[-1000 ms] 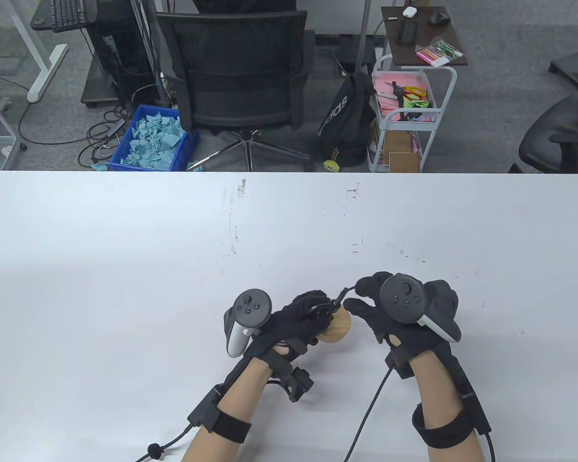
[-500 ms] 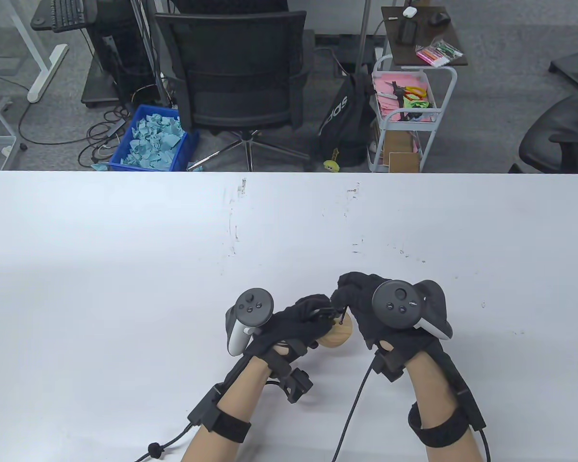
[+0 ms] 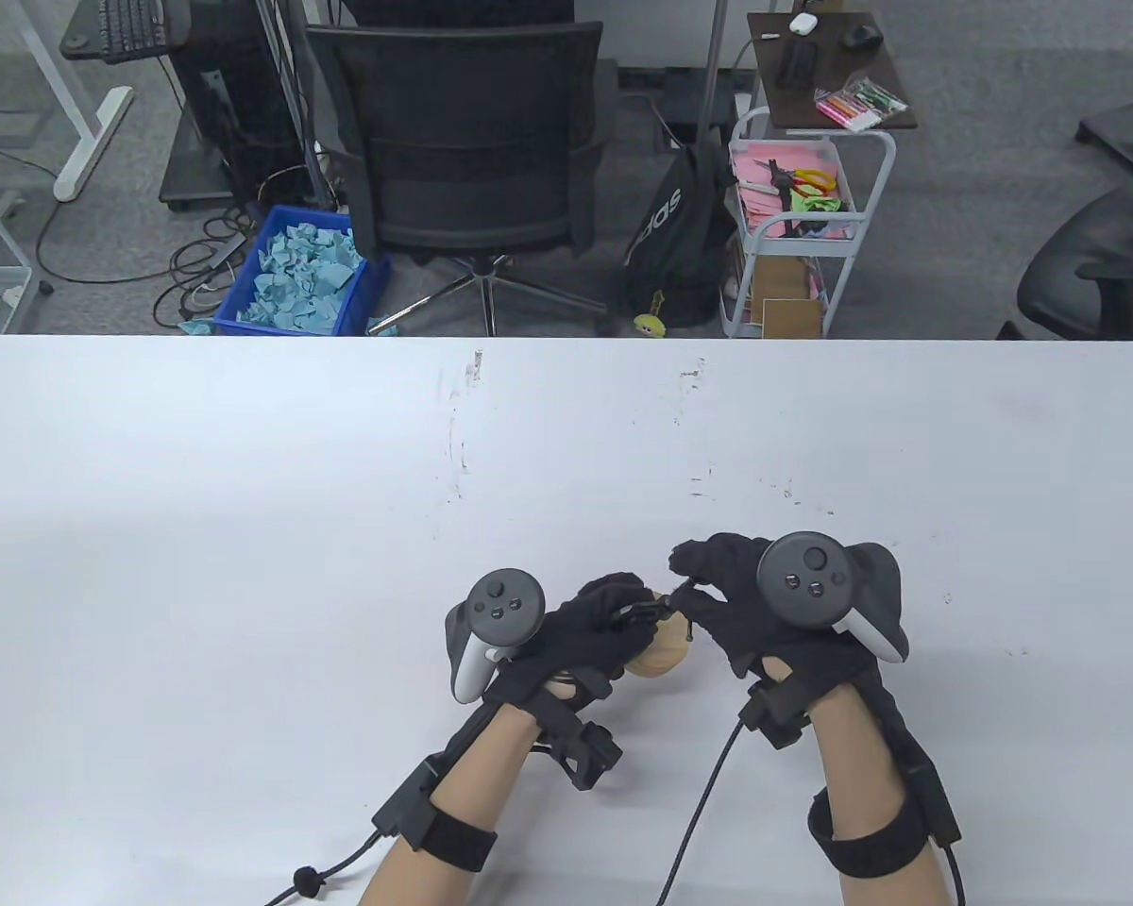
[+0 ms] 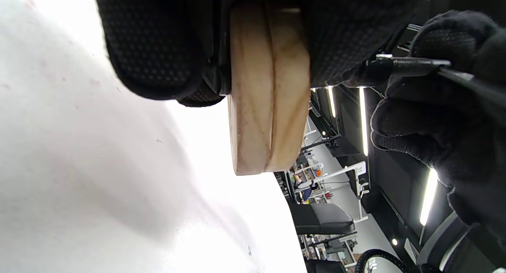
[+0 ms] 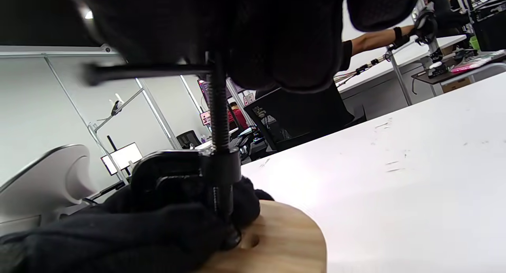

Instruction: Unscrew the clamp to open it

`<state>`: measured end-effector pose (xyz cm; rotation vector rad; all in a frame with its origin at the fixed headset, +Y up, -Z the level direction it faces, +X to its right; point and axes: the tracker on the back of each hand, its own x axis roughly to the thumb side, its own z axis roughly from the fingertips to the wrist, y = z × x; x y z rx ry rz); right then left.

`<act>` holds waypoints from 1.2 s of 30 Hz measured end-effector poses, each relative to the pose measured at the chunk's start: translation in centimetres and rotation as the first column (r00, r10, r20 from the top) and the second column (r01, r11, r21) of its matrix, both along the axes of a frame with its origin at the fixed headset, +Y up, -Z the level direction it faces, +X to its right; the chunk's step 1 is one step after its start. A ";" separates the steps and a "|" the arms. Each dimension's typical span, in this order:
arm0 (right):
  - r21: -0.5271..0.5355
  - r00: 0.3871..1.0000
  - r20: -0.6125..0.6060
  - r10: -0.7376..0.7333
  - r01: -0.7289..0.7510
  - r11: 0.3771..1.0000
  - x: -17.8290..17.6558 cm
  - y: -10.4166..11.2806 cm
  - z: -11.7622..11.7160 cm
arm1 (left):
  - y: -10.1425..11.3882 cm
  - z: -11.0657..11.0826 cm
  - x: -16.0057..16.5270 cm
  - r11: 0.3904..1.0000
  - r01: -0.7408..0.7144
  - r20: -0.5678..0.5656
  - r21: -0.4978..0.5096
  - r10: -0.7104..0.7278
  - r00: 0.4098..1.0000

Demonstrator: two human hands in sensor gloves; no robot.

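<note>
The white worktop (image 3: 245,528) fills the lower two thirds of the table view, and both my hands work just right of centre near its bottom edge.

My left hand (image 3: 590,632) is wrapped around the small black metal clamp (image 5: 185,174) and the pale round wooden disc (image 4: 267,87) it bites on; the left wrist view shows the disc as two stacked layers, edge-on, pinned under my closed glove and lifted off the worktop.

My right hand (image 3: 746,595) sits just right of the left one, fingers curled down over the top of the clamp's black threaded screw (image 5: 218,107). That grip is closed on the thin black crossbar handle (image 5: 146,71), which pokes out to the left in the right wrist view.

What the next turn hangs on is the screw's long axis. In the right wrist view it runs straight down from my right fingers, through the clamp's body, to its foot on the disc face beside a small hole. So my right grip lies directly on the axis, above the clamp, while my left holds the frame below it. The crossbar lies square across that axis, so I judge twisting it will back the screw out. A good length of thread already shows above the clamp body, yet the foot looks still in contact with the wood.
</note>
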<state>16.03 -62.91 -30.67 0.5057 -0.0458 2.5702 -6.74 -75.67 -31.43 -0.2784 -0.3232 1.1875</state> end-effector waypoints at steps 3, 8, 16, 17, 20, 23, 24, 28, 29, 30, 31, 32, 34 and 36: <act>0.039 1.000 0.000 -0.013 0.013 0.999 -0.2 0.1 0.1 | 0.0 -0.1 -0.1 1.000 -0.028 0.019 -0.005 0.028 0.999; 0.080 0.999 -0.033 -0.013 0.015 0.997 -0.5 0.3 0.3 | -0.3 -0.1 0.3 0.996 -0.082 0.082 -0.034 0.085 0.993; 0.129 0.999 0.049 0.018 -0.024 0.991 0.1 0.4 0.3 | 0.0 -0.3 -0.5 0.999 -0.050 0.007 -0.013 0.050 0.999; 0.140 0.998 0.066 0.012 -0.022 0.990 0.3 0.5 0.4 | 0.0 -0.3 -0.6 0.999 -0.048 0.001 -0.013 0.048 0.999; 0.132 0.996 0.089 -0.011 -0.001 0.991 1.0 0.7 0.3 | 0.0 -0.3 -0.8 0.998 -0.058 -0.026 -0.013 0.058 0.998; 0.059 0.993 0.105 0.045 -0.052 0.997 1.3 0.4 0.1 | 0.0 -0.2 -0.6 0.997 -0.077 -0.004 -0.009 0.077 0.997; 0.039 0.993 0.107 0.058 -0.063 0.997 1.3 0.3 0.0 | 0.0 -0.2 -0.4 0.996 -0.086 0.013 -0.008 0.086 0.996; 0.041 0.998 0.059 -0.007 0.004 0.999 1.4 0.2 -0.2 | 0.1 0.0 0.2 0.993 -0.117 0.058 -0.001 0.117 0.991; 0.041 0.999 0.036 -0.022 0.020 0.999 1.3 0.2 -0.2 | 0.1 0.0 0.3 0.994 -0.108 0.061 0.002 0.108 0.992; 0.035 0.999 0.005 -0.042 0.042 0.999 1.1 0.3 -0.1 | 0.1 0.0 0.3 0.996 -0.091 0.065 0.010 0.090 0.994; 0.030 0.998 -0.018 -0.056 0.057 0.998 0.8 0.3 0.0 | 0.1 0.0 0.3 0.996 -0.085 0.061 0.011 0.084 0.995; 0.038 0.998 -0.032 -0.058 0.059 0.998 0.7 0.3 0.0 | 0.0 0.0 0.3 0.996 -0.090 0.056 0.006 0.090 0.994; 0.069 0.998 -0.042 -0.055 0.058 0.996 0.4 0.3 0.1 | 0.0 -0.1 0.2 0.994 -0.111 0.059 -0.009 0.111 0.992; 0.077 0.995 -0.065 -0.069 0.074 0.994 0.2 0.3 0.1 | 0.0 -0.1 0.1 0.994 -0.108 0.056 -0.011 0.108 0.993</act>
